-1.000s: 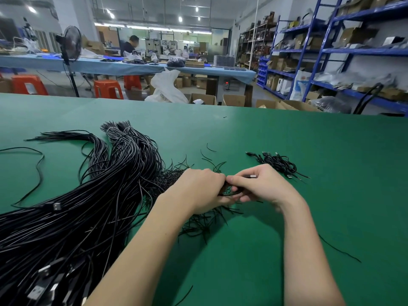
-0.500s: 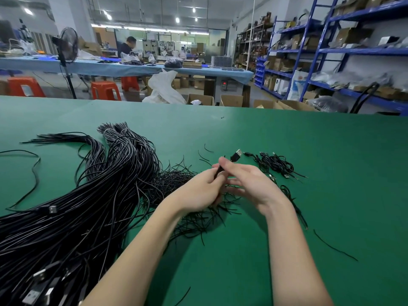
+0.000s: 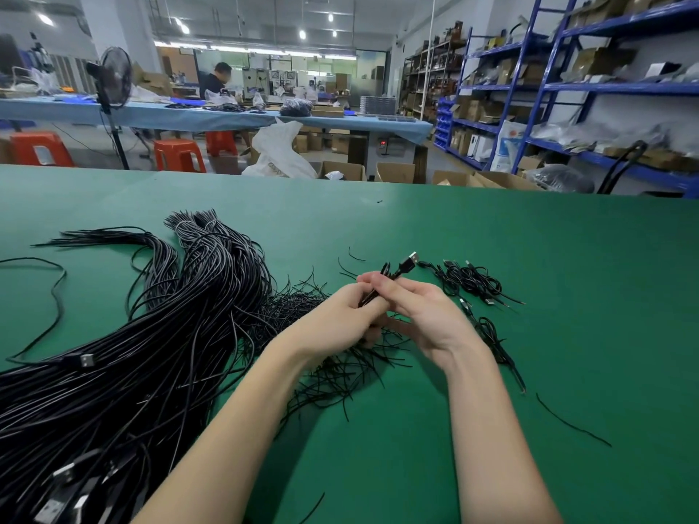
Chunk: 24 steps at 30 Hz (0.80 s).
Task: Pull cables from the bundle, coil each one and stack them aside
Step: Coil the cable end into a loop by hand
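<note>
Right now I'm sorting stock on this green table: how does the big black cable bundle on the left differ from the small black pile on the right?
The big black cable bundle is far larger than the small black pile of cables. The bundle's cables lie long and uncoiled in a sweep; the pile's are gathered up short. The bundle lies left of both hands; the pile sits beyond the right hand. Both are black cables, and USB plugs show in both.

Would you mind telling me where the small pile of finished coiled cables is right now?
In the head view, the coiled cables lie on the green table, right of centre, just beyond the right hand.
</note>
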Tool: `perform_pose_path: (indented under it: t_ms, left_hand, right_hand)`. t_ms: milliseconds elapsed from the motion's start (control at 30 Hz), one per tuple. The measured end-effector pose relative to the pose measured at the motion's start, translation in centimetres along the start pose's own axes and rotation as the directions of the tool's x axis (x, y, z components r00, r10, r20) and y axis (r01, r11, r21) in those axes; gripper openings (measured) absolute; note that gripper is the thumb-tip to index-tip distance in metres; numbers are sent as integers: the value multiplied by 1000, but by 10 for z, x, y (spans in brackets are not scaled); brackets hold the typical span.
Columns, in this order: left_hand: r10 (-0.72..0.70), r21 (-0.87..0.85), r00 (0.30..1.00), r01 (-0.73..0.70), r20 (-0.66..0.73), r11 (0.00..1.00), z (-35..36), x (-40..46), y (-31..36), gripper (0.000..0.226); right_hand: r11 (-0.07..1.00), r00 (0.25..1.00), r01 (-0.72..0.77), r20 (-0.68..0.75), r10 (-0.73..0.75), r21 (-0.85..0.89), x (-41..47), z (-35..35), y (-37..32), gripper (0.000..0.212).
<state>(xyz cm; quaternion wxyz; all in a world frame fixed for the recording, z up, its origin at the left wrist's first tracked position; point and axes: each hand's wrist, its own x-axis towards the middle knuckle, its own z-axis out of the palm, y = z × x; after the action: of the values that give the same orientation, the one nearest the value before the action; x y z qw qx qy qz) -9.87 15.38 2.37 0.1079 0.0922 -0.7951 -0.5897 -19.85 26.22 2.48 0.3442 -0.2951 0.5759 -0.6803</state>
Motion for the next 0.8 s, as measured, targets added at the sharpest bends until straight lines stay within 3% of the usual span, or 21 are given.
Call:
perform_pose_path:
  t_ms: [100,200,367,467,633,800]
  left_hand:
    - [4,-189,990,22,138,982,-9,-5,2,22]
    - [-84,-391,964,181,253,903,-16,-7,6,34]
    - [-153,-478,925,315,348,820,-22,-9,4,30]
    - [-144,-593,903,379,405,710,-22,-11,3,23]
    - [-161,-537,926,333,342,775,-17,-7,1,19]
    - [-176,-451,959,261,222,854,-13,-5,-2,23]
  right_hand:
    - [999,999,-29,14,29,35,2,-2,2,41]
    - [993,997,-77,32,75,84,2,-4,2,28]
    - [991,993,-87,84,78,105,1,-4,5,40]
    - [980,992,-88,106,70,181,0,-5,5,41]
    - [982,996,-86,39,80,171,2,-2,7,31]
    - [995,992,-86,-92,81,-54,7,0,5,36]
